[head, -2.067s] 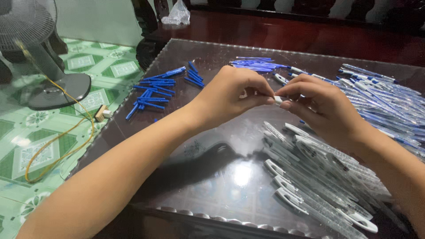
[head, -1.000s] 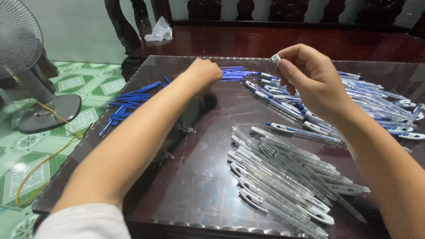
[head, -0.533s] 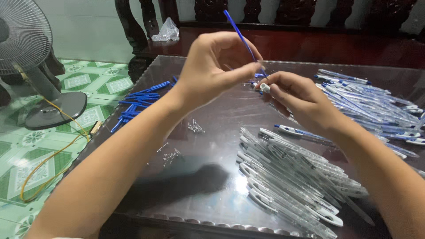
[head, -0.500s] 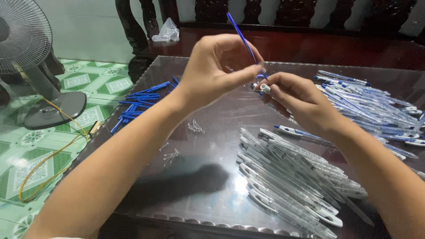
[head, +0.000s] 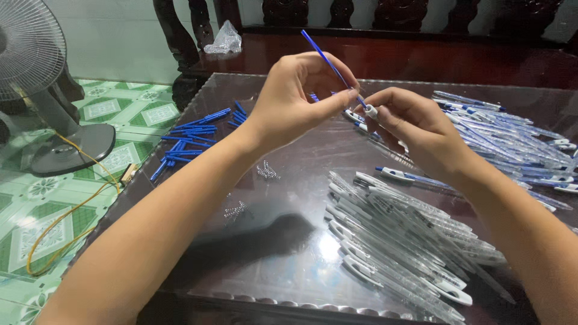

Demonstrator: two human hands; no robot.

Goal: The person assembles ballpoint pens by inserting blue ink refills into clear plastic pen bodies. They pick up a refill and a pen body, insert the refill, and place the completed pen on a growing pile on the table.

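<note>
Barely shifted since half a second back: same pose, blue refill (head: 325, 59) tipped a touch lower, hands a bit nearer each other. Left hand (head: 295, 99) pinching that one thin blue refill between thumb and fingers, grip narrow and closed on it, refill slanting up and away over the tabletop (head: 283, 198). Right hand (head: 415, 123) closed on one clear pen barrel (head: 371, 111), white tip end meeting the refill's lower end, both up in the air above the glass. One refill in hand, one barrel in hand. Down below: heap of clear barrels (head: 409, 241) near the front edge, too many to count. Pile of finished blue pens (head: 512, 135) far right, same story. Loose blue refills (head: 189, 135) scattered left, roughly a dozen-plus. Two little clusters of springs (head: 268, 171) mid-tabletop. One fan (head: 36, 78) on the tiled floor, left.
</note>
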